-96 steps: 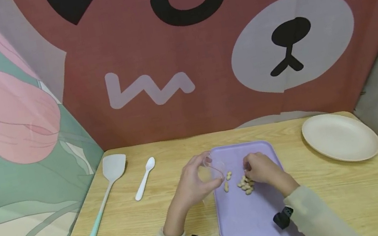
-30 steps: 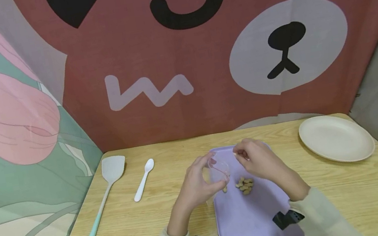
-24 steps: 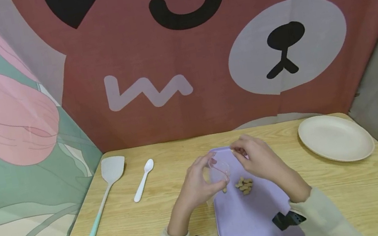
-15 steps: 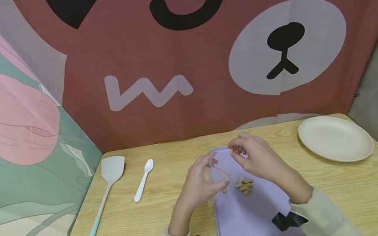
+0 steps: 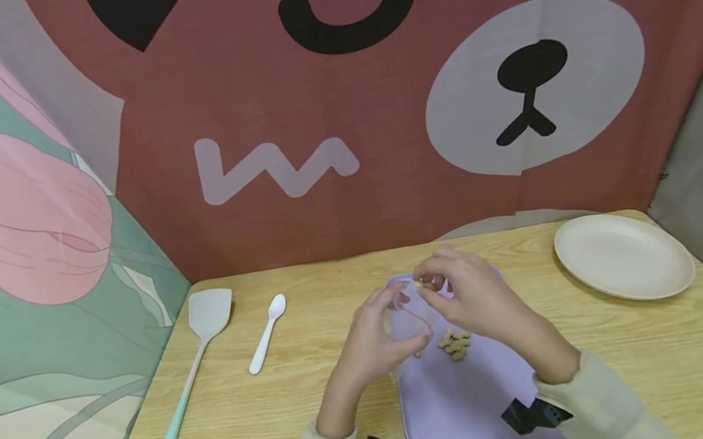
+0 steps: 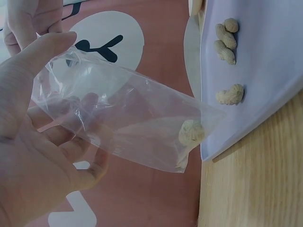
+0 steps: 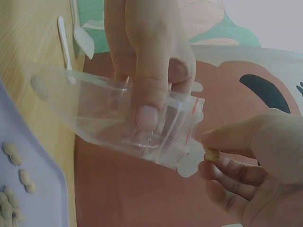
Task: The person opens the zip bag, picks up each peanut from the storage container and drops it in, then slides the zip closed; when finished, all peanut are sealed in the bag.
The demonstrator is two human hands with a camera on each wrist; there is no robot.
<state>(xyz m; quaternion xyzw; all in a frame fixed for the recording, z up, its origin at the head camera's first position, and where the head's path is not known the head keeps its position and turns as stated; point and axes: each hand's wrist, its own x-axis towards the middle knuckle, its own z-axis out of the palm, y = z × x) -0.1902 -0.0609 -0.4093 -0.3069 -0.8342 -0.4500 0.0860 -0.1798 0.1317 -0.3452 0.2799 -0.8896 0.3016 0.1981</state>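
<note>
The left hand [image 5: 372, 337] grips the flimsy, limp bag [image 7: 128, 125] below its mouth; the right hand [image 5: 471, 296] pinches a light peanut [image 7: 211, 154] beside it.

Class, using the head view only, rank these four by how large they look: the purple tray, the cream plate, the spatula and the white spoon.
1. Purple tray, though hands hide part of it.
2. Cream plate and spatula: the spatula is longer but thin, so they are too close to rank.
3. White spoon, clearly smallest.
</note>
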